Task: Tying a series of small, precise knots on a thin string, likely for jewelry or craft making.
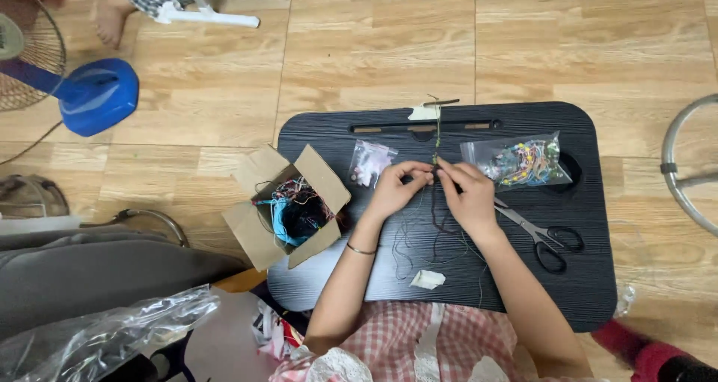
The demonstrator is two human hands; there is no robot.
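Over the black bench (576,277), the left hand (394,190) and right hand (470,195) both pinch a thin dark cord (437,139) taped at the far edge, scissors (542,236) lying just beside the right wrist.

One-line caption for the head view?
Left hand and right hand pinch a thin cord taped to a black lap desk, scissors alongside.

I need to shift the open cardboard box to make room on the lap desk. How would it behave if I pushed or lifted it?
The box looks thin and small, so probably light and easy to slide. It sits tilted over the desk edge, so a push might tip it. Its flaps stand open and loose threads fill it, so the contents could spill if it tilts.
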